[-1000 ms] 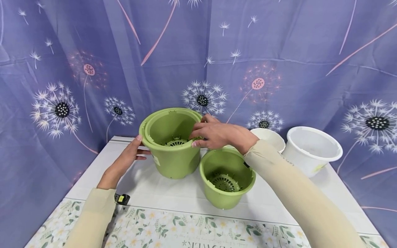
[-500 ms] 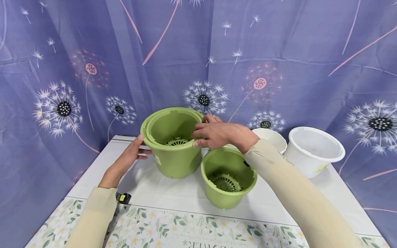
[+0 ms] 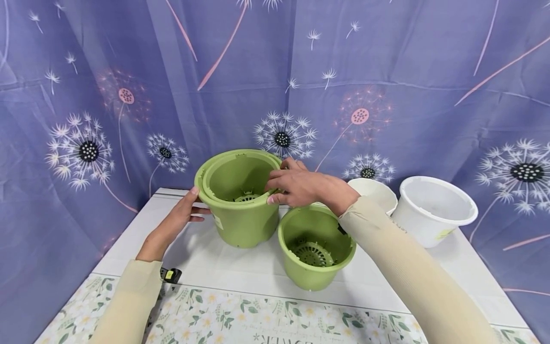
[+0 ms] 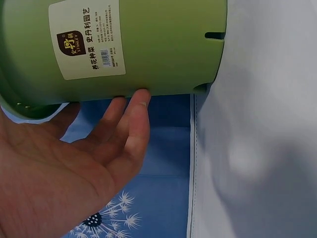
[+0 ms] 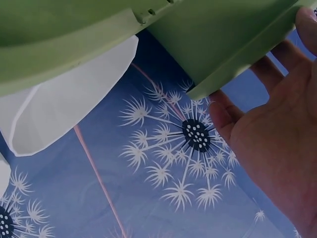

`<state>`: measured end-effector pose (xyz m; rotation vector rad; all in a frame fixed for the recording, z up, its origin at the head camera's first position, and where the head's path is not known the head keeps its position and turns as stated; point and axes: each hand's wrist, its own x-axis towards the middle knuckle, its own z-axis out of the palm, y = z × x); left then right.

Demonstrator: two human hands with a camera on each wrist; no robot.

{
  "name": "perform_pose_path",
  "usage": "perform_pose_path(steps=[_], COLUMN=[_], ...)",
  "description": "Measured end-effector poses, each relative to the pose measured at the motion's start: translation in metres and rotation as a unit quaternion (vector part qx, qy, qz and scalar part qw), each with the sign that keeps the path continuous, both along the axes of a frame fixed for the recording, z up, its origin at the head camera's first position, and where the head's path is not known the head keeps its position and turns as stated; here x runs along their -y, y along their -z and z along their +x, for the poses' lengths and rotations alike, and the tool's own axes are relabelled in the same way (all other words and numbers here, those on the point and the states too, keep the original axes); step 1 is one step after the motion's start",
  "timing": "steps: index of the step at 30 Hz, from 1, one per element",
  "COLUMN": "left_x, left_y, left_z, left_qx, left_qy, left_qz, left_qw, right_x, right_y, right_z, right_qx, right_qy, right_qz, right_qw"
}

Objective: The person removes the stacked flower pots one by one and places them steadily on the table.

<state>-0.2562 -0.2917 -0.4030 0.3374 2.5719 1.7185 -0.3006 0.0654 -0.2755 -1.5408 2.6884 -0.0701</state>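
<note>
A large green flower pot (image 3: 247, 227) stands at the left of the table, with another green pot (image 3: 223, 172) nested inside it. My left hand (image 3: 177, 216) rests at its left side, the thumb at the rim. In the left wrist view, extended fingertips (image 4: 142, 95) touch the wall below a white label (image 4: 89, 39). My right hand (image 3: 298, 185) grips the right side of the rim with thumb and fingers; in the right wrist view the fingers lie along the rim. A smaller green pot (image 3: 315, 279) with a slotted bottom stands below the right forearm.
Two white pots, one cream (image 3: 375, 191) and one taller (image 3: 423, 229), stand at the back right, the first partly behind my right sleeve. A purple dandelion-print curtain (image 3: 275, 57) hangs close behind the table (image 3: 206, 272), whose front bears a floral cloth.
The head view has shifted slightly. Both hands stay at the large pot, and the slotted bottom of the nested pot shows a little less than before.
</note>
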Motion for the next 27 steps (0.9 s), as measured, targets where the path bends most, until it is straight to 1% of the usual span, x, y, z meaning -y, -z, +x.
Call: perform_pose_path(steps=[11,16,20,27], left_x=[0.0001,0.0003,0.0003,0.0009], left_y=[-0.0008,-0.0004,0.0001,0.0003], left_z=[0.0004,0.0011,0.0014,0.0008], left_qx=[0.003,0.004,0.005,0.002], left_qy=[0.000,-0.001,0.000,0.002], left_qz=[-0.002,-0.002,-0.002,-0.004], left_qw=[1.0000,1.0000,1.0000,1.0000], right_x=[-0.0018,-0.0020,-0.0022,-0.0018], right_y=[0.0036,0.0043,0.0047,0.0053], right_z=[-0.0026,-0.0036,-0.0042,-0.0056], right_qx=[-0.016,-0.018,-0.013,-0.008], right_qy=[-0.038,-0.056,-0.063,-0.063], right_qz=[-0.044,-0.055,-0.060,-0.065], right_qw=[0.998,0.997,0.996,0.996])
